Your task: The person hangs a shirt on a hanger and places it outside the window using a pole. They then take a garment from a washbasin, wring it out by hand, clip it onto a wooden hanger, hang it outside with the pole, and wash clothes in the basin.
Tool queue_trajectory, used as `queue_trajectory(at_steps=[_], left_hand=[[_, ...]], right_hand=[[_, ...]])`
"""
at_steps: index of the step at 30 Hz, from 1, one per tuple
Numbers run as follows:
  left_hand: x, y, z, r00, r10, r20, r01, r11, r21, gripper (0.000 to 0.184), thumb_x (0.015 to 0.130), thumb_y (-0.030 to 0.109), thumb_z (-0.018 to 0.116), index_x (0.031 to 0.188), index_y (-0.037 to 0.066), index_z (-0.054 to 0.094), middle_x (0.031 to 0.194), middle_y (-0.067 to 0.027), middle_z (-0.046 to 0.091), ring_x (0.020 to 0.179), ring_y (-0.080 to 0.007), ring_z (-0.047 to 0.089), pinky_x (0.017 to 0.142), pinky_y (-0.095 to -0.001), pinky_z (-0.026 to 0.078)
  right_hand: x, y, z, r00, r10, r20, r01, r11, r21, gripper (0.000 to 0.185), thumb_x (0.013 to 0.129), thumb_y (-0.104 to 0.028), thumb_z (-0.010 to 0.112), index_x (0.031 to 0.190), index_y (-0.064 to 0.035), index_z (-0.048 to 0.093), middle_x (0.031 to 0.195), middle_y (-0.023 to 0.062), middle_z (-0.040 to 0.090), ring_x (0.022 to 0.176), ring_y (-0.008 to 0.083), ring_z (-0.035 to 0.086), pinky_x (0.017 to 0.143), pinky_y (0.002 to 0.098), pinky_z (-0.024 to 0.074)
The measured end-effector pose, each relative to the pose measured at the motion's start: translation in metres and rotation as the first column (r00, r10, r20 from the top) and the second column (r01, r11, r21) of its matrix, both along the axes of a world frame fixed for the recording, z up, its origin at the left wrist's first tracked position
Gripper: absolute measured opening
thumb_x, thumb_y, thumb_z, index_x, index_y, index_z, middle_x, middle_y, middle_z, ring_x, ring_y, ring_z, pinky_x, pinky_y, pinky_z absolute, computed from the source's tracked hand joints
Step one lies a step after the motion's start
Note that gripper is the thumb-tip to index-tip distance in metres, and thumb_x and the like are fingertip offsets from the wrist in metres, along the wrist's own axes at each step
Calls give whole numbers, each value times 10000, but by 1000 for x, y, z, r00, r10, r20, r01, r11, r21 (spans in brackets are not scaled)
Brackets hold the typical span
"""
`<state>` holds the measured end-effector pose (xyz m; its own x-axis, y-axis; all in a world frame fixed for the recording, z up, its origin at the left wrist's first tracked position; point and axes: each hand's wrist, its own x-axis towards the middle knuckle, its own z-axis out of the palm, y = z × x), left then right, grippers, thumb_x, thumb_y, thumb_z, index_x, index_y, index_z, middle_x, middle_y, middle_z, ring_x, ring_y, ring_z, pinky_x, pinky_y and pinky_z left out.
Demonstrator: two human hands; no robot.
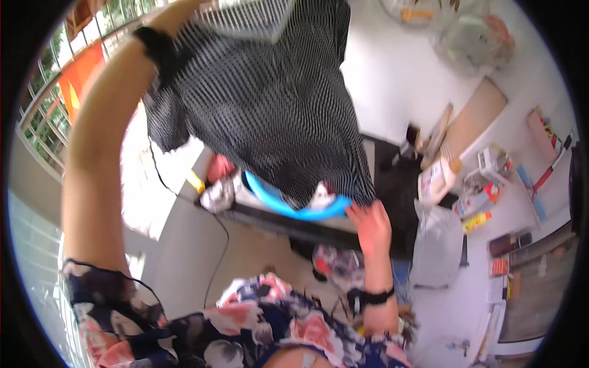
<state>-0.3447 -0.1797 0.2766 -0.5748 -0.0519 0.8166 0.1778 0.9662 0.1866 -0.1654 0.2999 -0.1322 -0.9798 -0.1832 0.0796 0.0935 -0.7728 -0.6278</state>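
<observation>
A black-and-white finely striped shirt point(264, 110) is stretched out in the air before me, filling the upper middle of the view. At its lower right corner, the fingers of my right hand point(373, 228) are closed on the hem, which is drawn to a point there. My left arm reaches up along the shirt's left side, and my left hand point(178, 17) is at the top edge of the view, its fingers hidden. Below the shirt shows the rim of a blue basin point(300, 213), with some whitish cloth inside, partly covered by the shirt.
The basin rests on a dark-edged surface. Left of it lie a red cloth point(219, 167) and a pale bundle point(218, 195). A thin black cable point(227, 236) hangs nearby. Bottles, boxes and a grey bag point(437, 245) line the right side. A railing point(43, 116) stands at left.
</observation>
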Motion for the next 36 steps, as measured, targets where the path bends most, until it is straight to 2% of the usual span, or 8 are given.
queue_trajectory(at_steps=[2, 3, 4, 12, 22, 24, 30, 36], left_hand=[[-59, -47, -43, 935, 290, -203, -351, 831, -431, 312, 931, 199, 535, 1199, 45, 585, 1104, -114, 641, 911, -176, 602, 838, -378, 452], [24, 25, -28, 990, 14, -141, -21, 998, -51, 245, 878, 261, 659, 900, 21, 703, 608, -59, 562, 546, -117, 503, 541, -292, 427], [-6, -3, -33, 983, -118, -140, 109, 992, -69, 254, 873, 269, 660, 834, 23, 709, 552, -21, 519, 515, -88, 434, 502, -283, 372], [25, 35, -45, 975, -124, -182, 136, 989, 50, 240, 861, 278, 650, 890, 51, 725, 610, -67, 602, 563, -143, 540, 568, -314, 443], [39, 74, -10, 929, -354, -112, 361, 931, 50, 246, 900, 285, 619, 906, 52, 697, 719, -11, 622, 589, -69, 446, 535, -251, 367], [53, 92, -4, 884, -405, -232, 436, 894, 99, 278, 891, 320, 639, 856, 54, 708, 611, 36, 552, 546, -30, 401, 488, -230, 306], [47, 116, 14, 758, -642, -115, 647, 762, 16, 282, 918, 292, 613, 950, 18, 674, 765, 55, 583, 610, -3, 383, 542, -189, 300], [-6, 147, -6, 771, -636, 39, 637, 771, -14, 264, 958, 220, 556, 1019, -24, 636, 881, 17, 612, 792, -37, 507, 716, -194, 392]], right_hand=[[-7, 21, 3, 969, -243, -48, 235, 962, -136, 181, 967, -223, 530, 920, -48, 525, 893, 138, 624, 826, 233, 622, 858, 428, 501], [-13, 36, 0, 932, -360, -50, 351, 926, -138, 174, 968, -218, 525, 902, -56, 520, 877, 120, 617, 804, 219, 609, 848, 426, 500], [-17, 45, -3, 879, -476, -44, 467, 874, -133, 170, 969, -212, 520, 885, -64, 515, 862, 102, 609, 781, 205, 595, 838, 423, 499], [14, 49, -43, 805, -592, 52, 565, 789, 243, 163, 973, -188, 515, 1011, -31, 542, 911, 78, 611, 692, 188, 593, 645, 373, 550], [26, 19, -33, 962, -142, 233, -116, 558, 821, 152, 910, -187, 614, 940, -39, 609, 754, 50, 631, 571, 117, 587, 529, 268, 508], [17, 48, -4, 997, -22, -71, 75, 291, 954, 139, 885, -174, 629, 893, -36, 628, 733, 49, 652, 575, 102, 587, 512, 247, 472], [-11, 124, 197, 662, -282, -694, 746, 163, 646, 137, 907, -153, 605, 882, -27, 651, 775, 42, 672, 625, 62, 585, 566, 211, 483], [-96, 161, 233, 549, -405, -731, 831, 171, 529, 193, 892, -201, 610, 909, -14, 653, 795, 51, 687, 559, 84, 589, 498, 211, 468]])
